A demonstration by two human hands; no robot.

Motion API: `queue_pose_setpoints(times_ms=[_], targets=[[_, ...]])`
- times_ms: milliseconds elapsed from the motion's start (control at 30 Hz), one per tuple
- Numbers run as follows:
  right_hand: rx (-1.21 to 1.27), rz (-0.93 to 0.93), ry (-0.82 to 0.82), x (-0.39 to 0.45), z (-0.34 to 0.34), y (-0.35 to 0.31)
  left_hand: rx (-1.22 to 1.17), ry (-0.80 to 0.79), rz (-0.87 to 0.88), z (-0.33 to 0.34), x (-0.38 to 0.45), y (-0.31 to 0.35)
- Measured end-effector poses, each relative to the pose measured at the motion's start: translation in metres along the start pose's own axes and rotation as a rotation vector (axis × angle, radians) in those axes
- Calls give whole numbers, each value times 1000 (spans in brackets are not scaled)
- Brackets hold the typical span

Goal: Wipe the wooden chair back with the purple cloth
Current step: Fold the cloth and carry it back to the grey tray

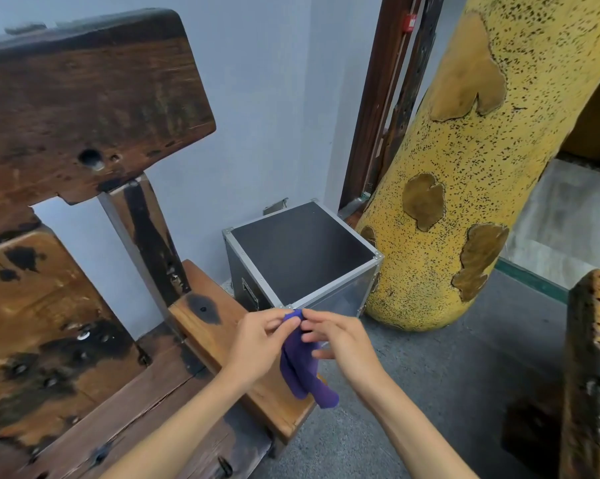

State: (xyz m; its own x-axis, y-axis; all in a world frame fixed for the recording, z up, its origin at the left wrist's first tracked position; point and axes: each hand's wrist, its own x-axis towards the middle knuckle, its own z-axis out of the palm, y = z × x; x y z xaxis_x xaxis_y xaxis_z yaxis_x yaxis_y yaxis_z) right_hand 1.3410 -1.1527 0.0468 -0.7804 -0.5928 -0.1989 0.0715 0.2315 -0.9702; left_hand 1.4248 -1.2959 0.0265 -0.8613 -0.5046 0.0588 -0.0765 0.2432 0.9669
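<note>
Here both hands meet — left hand (257, 344) & right hand (340, 340) fingertips pinching purple cloth (303, 364) top, rest dangling.

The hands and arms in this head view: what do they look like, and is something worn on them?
The left hand and the right hand are bare, with no gloves. No ring, watch or bracelet shows on either. Both forearms are uncovered as far as the bottom edge of the picture, so no sleeve is visible. The fingers are slim, with short nails.
</note>
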Motion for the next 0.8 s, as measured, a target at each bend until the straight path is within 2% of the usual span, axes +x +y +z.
queue_pose_setpoints(times_ms=[100,167,267,367,500,700,800], targets=[[-229,-65,66,15,-18,9,-31,-93,58,-10,8,2],[-379,-69,-24,23,-25,14,-72,-171,73,-13,12,8],[-460,-51,-177,31,-21,18,-110,-229,77,-21,20,14],[-543,-89,-217,36,-14,25,-191,-256,54,-30,26,15],[-528,-26,-182,36,-14,39,-292,-281,7,-37,29,12],[-152,73,-294,21,-10,51,-339,-343,-68,-31,34,-1],[-245,42,-271,18,-11,62,-330,-360,-95,-24,38,-10]])
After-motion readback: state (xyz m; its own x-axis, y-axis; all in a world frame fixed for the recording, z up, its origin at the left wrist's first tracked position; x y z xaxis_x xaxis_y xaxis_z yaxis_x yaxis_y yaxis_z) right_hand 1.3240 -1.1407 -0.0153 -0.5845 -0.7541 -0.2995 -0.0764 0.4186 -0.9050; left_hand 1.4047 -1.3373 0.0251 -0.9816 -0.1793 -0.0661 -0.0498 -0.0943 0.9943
